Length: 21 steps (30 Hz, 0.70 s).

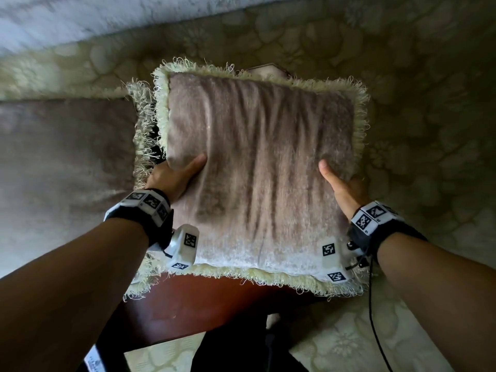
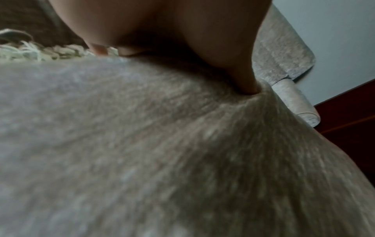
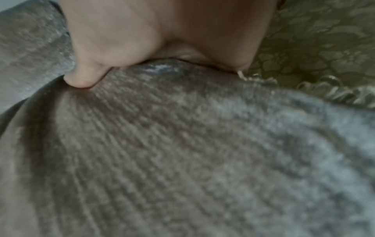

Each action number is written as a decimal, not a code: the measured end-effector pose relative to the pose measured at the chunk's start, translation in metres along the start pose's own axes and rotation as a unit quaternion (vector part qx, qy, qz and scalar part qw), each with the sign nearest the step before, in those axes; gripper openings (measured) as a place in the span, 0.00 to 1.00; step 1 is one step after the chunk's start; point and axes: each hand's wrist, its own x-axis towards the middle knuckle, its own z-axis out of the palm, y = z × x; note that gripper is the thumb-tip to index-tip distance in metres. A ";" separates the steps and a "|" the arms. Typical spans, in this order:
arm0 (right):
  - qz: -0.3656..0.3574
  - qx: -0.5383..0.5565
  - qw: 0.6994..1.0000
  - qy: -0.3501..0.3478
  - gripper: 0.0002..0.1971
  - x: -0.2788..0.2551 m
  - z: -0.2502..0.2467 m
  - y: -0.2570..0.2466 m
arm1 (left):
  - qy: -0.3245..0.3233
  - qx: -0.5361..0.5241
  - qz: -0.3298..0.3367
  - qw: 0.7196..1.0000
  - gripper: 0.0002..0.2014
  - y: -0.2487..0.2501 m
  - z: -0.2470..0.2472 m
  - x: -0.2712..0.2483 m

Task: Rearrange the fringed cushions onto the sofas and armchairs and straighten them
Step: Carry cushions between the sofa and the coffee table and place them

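**Inspector:** Two hands are on one fringed cushion (image 1: 257,167), held flat in the air above a dark wooden table edge (image 1: 198,304). Your left hand (image 1: 171,175) grasps its left side, thumb pressed into the top face and the other fingers hidden under it. Your right hand (image 1: 343,186) grasps the right side the same way.

**Operator:** Is the grip sound?

**Inspector:** Both wrist views show a thumb dug deep into the plush, and the fabric is pulled into long ridges between your hands. In my judgement you are stretching the cover. Ease the thumbs and carry the weight on the fingers below.

**Operator:** Where do you want it?

**Inspector:** A second fringed cushion (image 1: 142,130) shows only as a strip of fringe behind the left edge of the one you hold. A mauve seat (image 1: 61,162) lies to your left and a floral upholstered surface (image 1: 418,124) ahead and to the right. I cannot tell which is sofa and which is armchair. Choose one, stand the cushion against its back, and square the corners.

**Operator:** Any risk?

**Inspector:** The near fringe hangs close above the table edge. Lift clear before you turn.
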 end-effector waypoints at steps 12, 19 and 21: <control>-0.086 0.033 0.994 0.054 0.55 -0.049 -0.168 -0.035 | 0.056 -0.081 0.082 0.992 0.56 0.124 0.016 -0.131; -0.143 0.052 0.987 0.056 0.50 -0.060 -0.322 -0.050 | 0.119 -0.132 0.123 0.976 0.58 0.216 0.061 -0.245; -0.168 0.048 0.983 0.061 0.56 -0.071 -0.372 -0.057 | 0.133 -0.156 0.126 0.971 0.61 0.244 0.076 -0.284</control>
